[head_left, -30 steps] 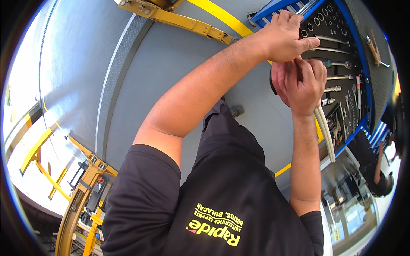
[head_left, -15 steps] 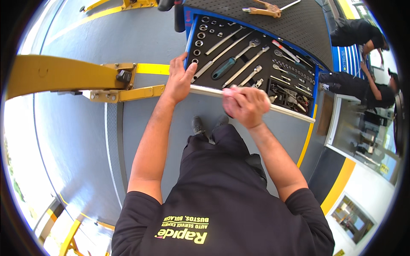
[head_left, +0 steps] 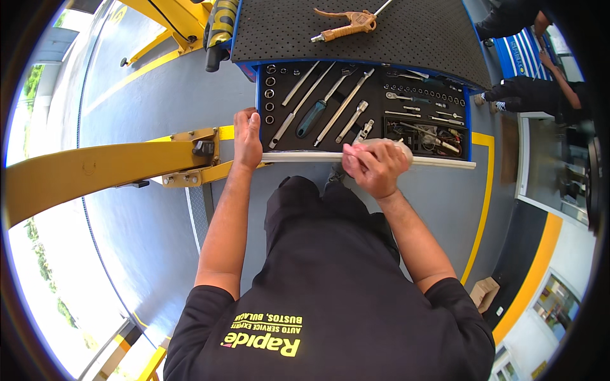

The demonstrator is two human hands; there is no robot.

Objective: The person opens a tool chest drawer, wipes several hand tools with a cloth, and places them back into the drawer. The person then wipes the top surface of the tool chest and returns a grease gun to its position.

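A blue tool drawer [head_left: 471, 127] stands pulled out in front of me, with a pale front edge. My left hand [head_left: 248, 141] rests against its left front corner, fingers stretched up along the outside. Over the front edge, right of the middle, my right hand [head_left: 379, 166] is closed around a pale, crumpled cloth [head_left: 403, 148]; much of the cloth is hidden by the fingers. Black foam in the drawer holds a teal-handled ratchet [head_left: 311, 119], long bars [head_left: 343, 108], a column of sockets [head_left: 269, 93] and a smaller ratchet [head_left: 401, 97].
On the cabinet's black perforated top [head_left: 406, 38] lies an orange air blow gun [head_left: 348, 25]. A yellow lift arm [head_left: 95, 174] reaches in from the left. Two people in dark clothes [head_left: 530, 95] stand at the right, near another blue cabinet [head_left: 518, 56].
Less of the drawer's far part shows under the cabinet top, and more of that top is in view. Both hands stay at the drawer front; the right still grips the cloth.
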